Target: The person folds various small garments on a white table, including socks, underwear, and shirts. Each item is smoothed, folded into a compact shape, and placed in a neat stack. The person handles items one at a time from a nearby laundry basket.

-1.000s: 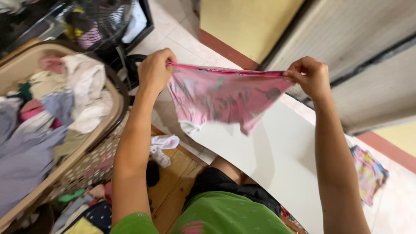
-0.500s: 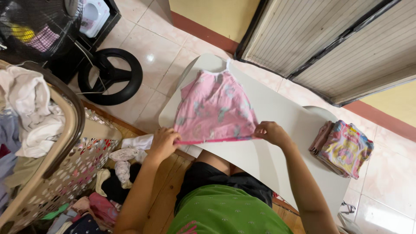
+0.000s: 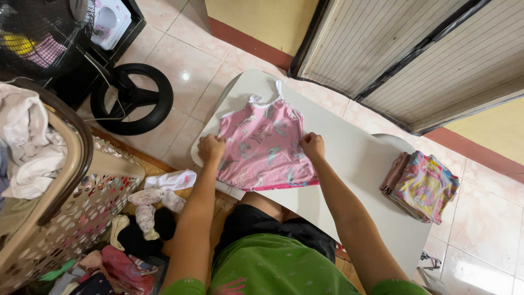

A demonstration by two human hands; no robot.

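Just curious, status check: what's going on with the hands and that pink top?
Left hand, right hand flat on pink top. Top spread on table. Nothing blocking.

Both hands (image 3: 212, 148) on pink top (image 3: 263, 146)

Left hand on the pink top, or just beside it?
Touching. The head view shows the left hand pressed flat on the pink top at its left edge, no gap showing, on the white table.

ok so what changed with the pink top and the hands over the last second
The pink top, held up stretched in the air by its hem a second ago, now lies flat on the white table, straps away from the person. The left hand and right hand let go of the hem and moved up to the garment's sides, resting on its edges. The folded stack of clothes and the laundry basket kept their places.
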